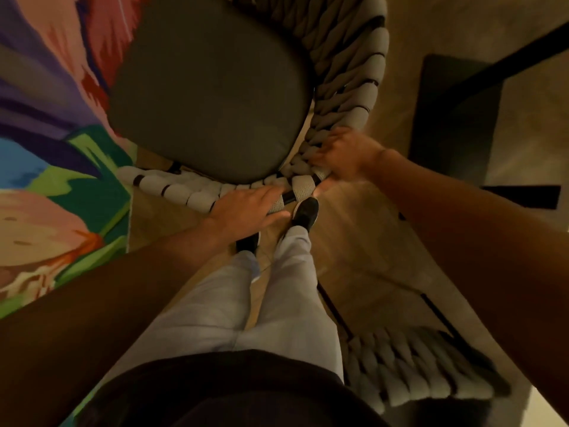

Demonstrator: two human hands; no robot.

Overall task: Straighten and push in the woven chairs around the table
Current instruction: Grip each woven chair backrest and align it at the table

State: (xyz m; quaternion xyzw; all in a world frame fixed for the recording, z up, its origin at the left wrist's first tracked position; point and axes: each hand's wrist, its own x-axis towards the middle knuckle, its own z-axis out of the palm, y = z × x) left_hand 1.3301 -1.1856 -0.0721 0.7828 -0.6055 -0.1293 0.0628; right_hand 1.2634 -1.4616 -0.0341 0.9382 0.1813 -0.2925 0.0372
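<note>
Beside colourful rug (pixel 46 124), woven chair (pixel 348 87) on wood floor (pixel 363 241).

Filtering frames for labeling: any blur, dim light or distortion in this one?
Head view: dim, warm light; right hand motion-blurred on the woven chair back, left hand sharper; wide-angle warping bends forearms and the colourful rug at the edges.
</note>
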